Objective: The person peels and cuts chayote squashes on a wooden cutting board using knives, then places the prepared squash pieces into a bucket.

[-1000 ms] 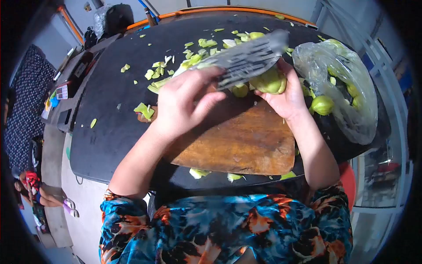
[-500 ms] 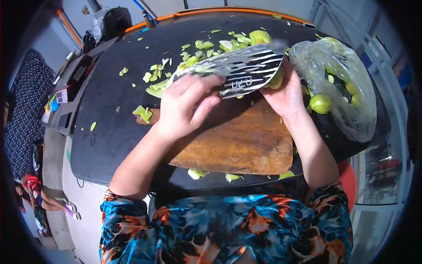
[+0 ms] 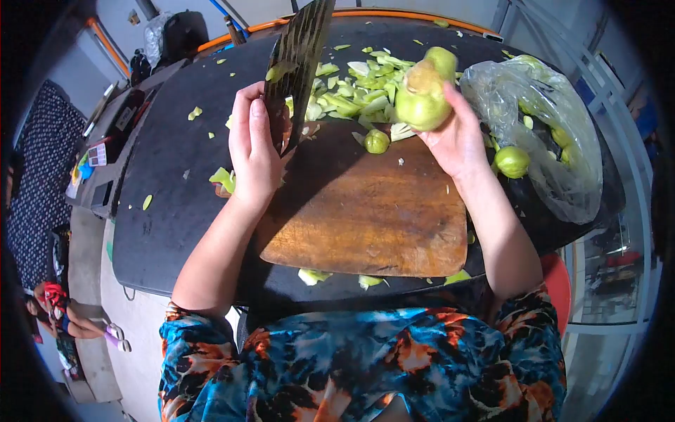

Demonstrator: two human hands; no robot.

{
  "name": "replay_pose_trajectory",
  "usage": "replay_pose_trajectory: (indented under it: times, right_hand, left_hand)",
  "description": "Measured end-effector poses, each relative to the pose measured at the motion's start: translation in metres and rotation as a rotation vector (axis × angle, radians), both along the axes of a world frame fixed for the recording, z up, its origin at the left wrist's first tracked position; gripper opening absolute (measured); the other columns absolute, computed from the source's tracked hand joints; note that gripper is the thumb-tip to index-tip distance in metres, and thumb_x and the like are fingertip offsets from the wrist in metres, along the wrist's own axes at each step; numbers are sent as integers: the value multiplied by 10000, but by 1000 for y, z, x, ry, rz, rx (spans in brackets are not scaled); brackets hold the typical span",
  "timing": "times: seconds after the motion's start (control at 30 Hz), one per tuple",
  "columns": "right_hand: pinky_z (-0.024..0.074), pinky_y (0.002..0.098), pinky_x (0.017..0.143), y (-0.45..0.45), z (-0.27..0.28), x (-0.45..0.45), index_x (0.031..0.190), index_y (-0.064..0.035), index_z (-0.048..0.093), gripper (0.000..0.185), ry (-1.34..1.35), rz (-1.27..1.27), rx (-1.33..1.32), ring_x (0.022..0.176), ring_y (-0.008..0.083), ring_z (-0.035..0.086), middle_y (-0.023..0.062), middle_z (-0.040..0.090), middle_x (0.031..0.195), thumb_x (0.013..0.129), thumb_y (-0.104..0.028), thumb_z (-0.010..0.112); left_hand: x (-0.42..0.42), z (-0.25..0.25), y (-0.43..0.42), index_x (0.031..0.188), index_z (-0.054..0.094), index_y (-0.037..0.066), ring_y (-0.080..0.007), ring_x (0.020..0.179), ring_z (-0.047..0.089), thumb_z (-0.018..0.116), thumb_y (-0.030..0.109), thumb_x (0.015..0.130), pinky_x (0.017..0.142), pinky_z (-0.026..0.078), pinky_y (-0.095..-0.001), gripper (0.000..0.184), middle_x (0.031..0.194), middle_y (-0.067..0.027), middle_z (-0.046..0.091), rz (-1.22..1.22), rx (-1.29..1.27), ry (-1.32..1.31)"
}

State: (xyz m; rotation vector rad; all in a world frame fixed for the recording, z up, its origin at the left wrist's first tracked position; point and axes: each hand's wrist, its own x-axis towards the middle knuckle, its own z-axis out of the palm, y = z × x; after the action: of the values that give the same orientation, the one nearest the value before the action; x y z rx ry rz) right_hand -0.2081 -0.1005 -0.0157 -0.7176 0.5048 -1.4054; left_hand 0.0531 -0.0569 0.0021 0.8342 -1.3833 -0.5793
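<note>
My left hand (image 3: 254,141) grips a wide-bladed knife (image 3: 299,63), its dark, streaked blade pointing up and away from me. A bit of green peel clings to the blade. In my right hand (image 3: 453,137) is a knobbly pale-green fruit (image 3: 423,98) with a brownish patch, raised above the far right corner of a wooden cutting board (image 3: 365,211). A small round green piece (image 3: 376,141) rests at the board's far edge. Just behind it lies a heap of green slices and trimmings (image 3: 358,91).
A clear plastic bag (image 3: 555,126) holding green fruits is on the right of the black table (image 3: 176,232). Beside it sits a round green fruit (image 3: 512,163). Peel scraps lie around the board. A red stool (image 3: 557,288) stands at lower right; a seated person (image 3: 70,320) is far left.
The knife has swung away from the fruit, from lying across it to upright on the left. My right hand has turned the fruit into view. The small round piece now shows on the board.
</note>
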Motion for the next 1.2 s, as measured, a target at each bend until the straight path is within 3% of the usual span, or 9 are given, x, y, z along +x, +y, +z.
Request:
replay_pose_trajectory:
  times: [0.17, 0.33, 0.43, 0.53, 0.67, 0.77, 0.8, 1.03, 1.2]
  right_hand:
    - [353, 478, 1077, -6, -6, -4, 1339, -62, 394, 519, 188, 8, -154, 1276, 253, 433, 115, 480, 1304, 878, -118, 624]
    - [446, 226, 765, -35, -4, -52, 1001, -18, 603, 278, 893, -113, -393, 874, 93, 591, 25, 619, 885, 814, -167, 745]
    - [462, 241, 731, -26, 10, -74, 1108, -11, 541, 407, 1035, 124, -252, 891, 103, 587, 56, 610, 985, 810, -186, 755]
    - [488, 302, 789, -32, -3, -64, 1227, 3, 487, 628, 1115, 151, -246, 983, 182, 602, 125, 599, 1093, 785, -342, 771]
    - [446, 384, 955, -45, -19, -27, 1351, 82, 400, 1085, 1513, -286, -267, 1131, 339, 566, 274, 572, 1184, 670, -716, 675]
    - [485, 339, 831, -53, 5, -4, 1268, 67, 503, 922, 1783, -153, -208, 935, 254, 635, 178, 635, 933, 758, -693, 618]
    - [490, 383, 827, -68, -5, 0, 1212, 79, 554, 938, 1734, -164, -267, 977, 290, 640, 227, 653, 988, 752, -738, 570]
    - [494, 404, 844, -110, 8, 70, 1343, 28, 423, 984, 1876, -26, -317, 1058, 302, 607, 246, 600, 1170, 675, -627, 729]
    - [491, 396, 857, -117, 6, 94, 1433, -133, 281, 1005, 1849, 18, -135, 1059, 316, 592, 215, 575, 1215, 605, -291, 828]
  left_hand:
    - [2, -4, -4, 1112, 499, 26, -47, 673, 427, 330, 238, 1033, 603, 351, -202, 283, 808, 4, 523, -4, -33, -35]
    - [1, 0, 1, 1109, 508, 20, -42, 683, 420, 327, 237, 1034, 616, 349, -196, 293, 820, 7, 521, 26, -11, -60]
    - [2, 0, 1, 1109, 512, 18, -37, 692, 418, 328, 230, 1033, 622, 348, -192, 291, 829, 9, 524, 64, -20, -109]
    - [0, -1, 1, 1110, 518, 15, -33, 703, 430, 328, 220, 1032, 633, 361, -189, 290, 852, 10, 539, 110, -60, -147]
    - [-1, -6, 1, 1108, 522, 14, -40, 722, 459, 328, 211, 1031, 657, 384, -193, 287, 874, 9, 558, 75, -22, -93]
    - [0, -4, -1, 1100, 522, 16, -42, 717, 464, 325, 211, 1032, 652, 385, -195, 285, 863, 8, 558, 96, -22, -69]
    - [0, -4, -2, 1097, 522, 17, -42, 712, 463, 324, 212, 1033, 647, 383, -196, 285, 857, 7, 556, 104, -25, -58]
    - [6, 1, -4, 1086, 524, 25, -48, 669, 439, 319, 221, 1034, 613, 365, -198, 289, 780, 7, 523, 55, 9, 29]
    - [12, 0, -8, 1072, 517, 45, -40, 673, 440, 378, 205, 1033, 602, 394, -202, 215, 803, 26, 496, 41, -18, 44]
